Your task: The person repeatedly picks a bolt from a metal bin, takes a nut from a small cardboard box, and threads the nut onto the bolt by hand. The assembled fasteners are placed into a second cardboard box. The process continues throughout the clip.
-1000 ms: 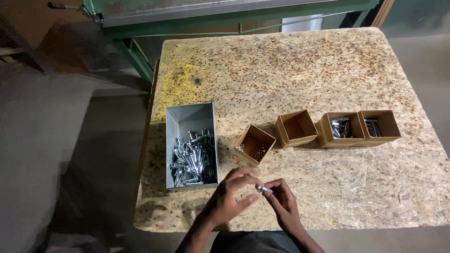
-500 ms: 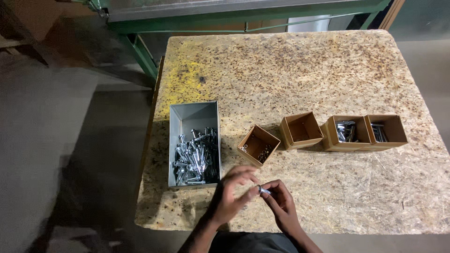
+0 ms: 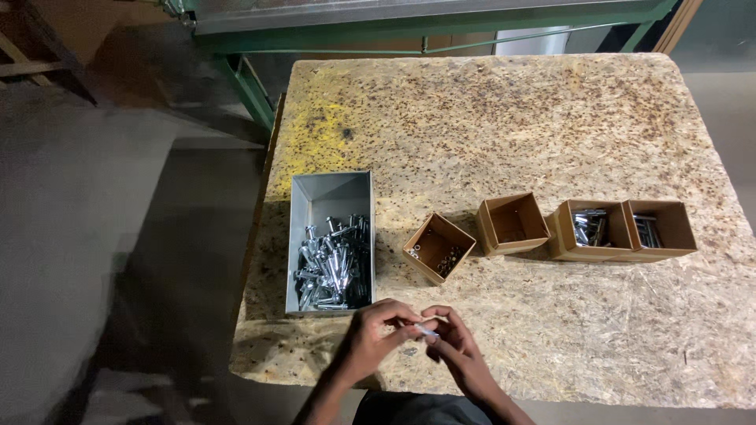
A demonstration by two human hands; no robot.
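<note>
Both hands, the left hand [image 3: 376,338] and right hand [image 3: 458,352], pinch one small silvery metal fastener [image 3: 426,330] between their fingertips above the near edge of the speckled chipboard bench [image 3: 504,118], just in front of the grey metal tray of bolts [image 3: 331,244]. A loosened pinch could probably drop it off the edge to the floor.
</note>
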